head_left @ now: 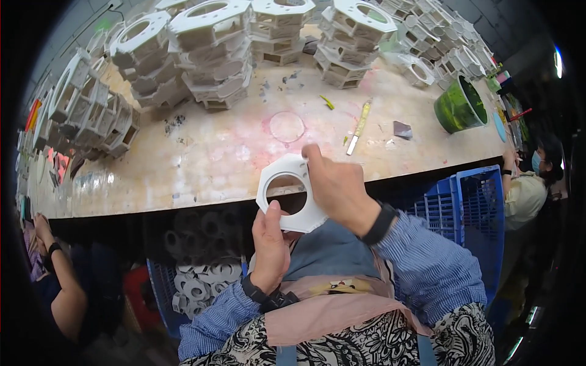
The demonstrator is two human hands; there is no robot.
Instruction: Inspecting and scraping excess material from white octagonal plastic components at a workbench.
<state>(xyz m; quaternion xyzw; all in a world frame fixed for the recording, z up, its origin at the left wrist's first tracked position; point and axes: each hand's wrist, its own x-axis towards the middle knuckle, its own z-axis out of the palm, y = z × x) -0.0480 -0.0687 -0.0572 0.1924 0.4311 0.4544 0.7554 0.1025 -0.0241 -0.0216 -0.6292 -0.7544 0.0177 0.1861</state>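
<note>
A white plastic part with a large round hole and an angular outer frame [312, 213] is held up in front of the table's near edge. My left hand [270, 247] grips its lower left side, the thumb lying on the front face by the hole. Curled against the upper right edge is my right hand [342, 189], closed, with its index finger bent over the corner. Whatever the right fingers pinch, beyond the part's edge, is hidden.
Tall stacks of similar white parts [210, 64] line the table's [213, 165] back and left. A yellow cutter knife [362, 122], a dark square scrap [402, 129] and a green-stained tub [450, 111] lie to the right. Blue crates [476, 201] stand below; co-workers sit both sides.
</note>
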